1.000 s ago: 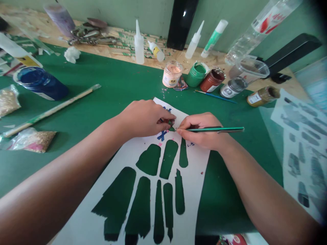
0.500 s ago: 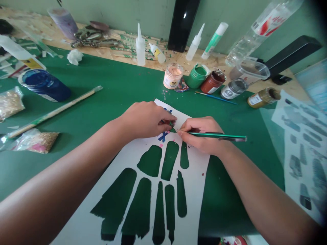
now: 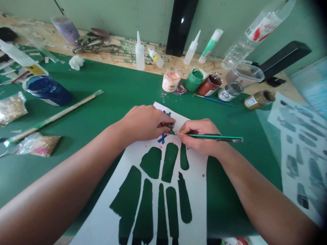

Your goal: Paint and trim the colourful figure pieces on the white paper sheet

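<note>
Left hand [image 3: 144, 123] pinches a small, mostly hidden dark piece [image 3: 172, 126]; right hand [image 3: 200, 136] grips a slim metallic-green tool [image 3: 227, 138]. At one o'clock, a round jar [image 3: 193, 83] holds green paint [image 3: 198, 73].

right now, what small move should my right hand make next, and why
Perhaps ease the slim green tool slightly left, toward the small, mostly hidden piece: your left hand pinches it nearby, and your right hand holds the tool pen-like.
</note>
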A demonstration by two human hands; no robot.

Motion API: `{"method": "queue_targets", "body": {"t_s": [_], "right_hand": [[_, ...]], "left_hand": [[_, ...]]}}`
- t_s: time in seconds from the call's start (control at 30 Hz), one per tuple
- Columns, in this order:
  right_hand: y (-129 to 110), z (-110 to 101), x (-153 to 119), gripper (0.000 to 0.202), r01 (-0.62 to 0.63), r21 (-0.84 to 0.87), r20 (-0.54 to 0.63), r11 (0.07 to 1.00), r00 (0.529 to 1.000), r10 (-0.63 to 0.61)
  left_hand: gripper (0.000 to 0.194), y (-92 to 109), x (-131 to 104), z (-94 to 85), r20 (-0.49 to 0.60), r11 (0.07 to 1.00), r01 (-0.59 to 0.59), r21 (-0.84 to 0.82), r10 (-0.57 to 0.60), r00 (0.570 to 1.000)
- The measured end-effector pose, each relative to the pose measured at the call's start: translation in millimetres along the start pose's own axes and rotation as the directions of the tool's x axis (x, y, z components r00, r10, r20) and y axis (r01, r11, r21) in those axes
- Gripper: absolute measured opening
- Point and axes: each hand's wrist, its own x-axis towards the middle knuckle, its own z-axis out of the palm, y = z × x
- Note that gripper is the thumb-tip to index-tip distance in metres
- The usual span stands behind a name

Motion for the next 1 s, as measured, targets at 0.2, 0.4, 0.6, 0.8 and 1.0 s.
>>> {"method": "queue_targets", "body": {"t_s": [0.2, 0.4, 0.6, 0.8, 1.0], "right_hand": [[4.1, 2.0, -1.6, 0.019, 0.016, 0.035, -0.002, 0.999, 1.000, -0.016], [8.0, -0.3, -9.8, 0.017, -0.002, 0.361, -0.240, 0.933, 0.966, 0.095], [-0.8, -4.2, -14.7, 0.018, 0.120, -0.134, -0.213, 0.984, 0.966, -0.146], [4.7, 4.6, -11.5, 0.035, 0.129, -0.349, -0.082, 0.928, 0.983, -0.167], [6.4, 5.4, -8.4, 0.037, 0.144, -0.256, -0.134, 0.956, 0.974, -0.183]], "left_hand": [[0.040, -1.0, 0.0, 0.5, 0.001, 1.000, 0.017, -0.006, -0.017, 1.000], [0.042, -1.8, -1.7, 1.1, 0.000, 0.999, 0.000, -0.046, 0.000, 1.000], [0.034, -5.9, -9.5, -4.8, -0.044, 0.990, -0.008, -0.143, 0.002, 0.999], [0.060, -2.7, -14.8, -2.2, -0.217, 0.947, 0.310, -0.088, -0.322, 0.922], [0.101, 3.6, -13.4, 4.1, -0.187, 0.867, 0.275, -0.415, -0.377, 0.907]]}}
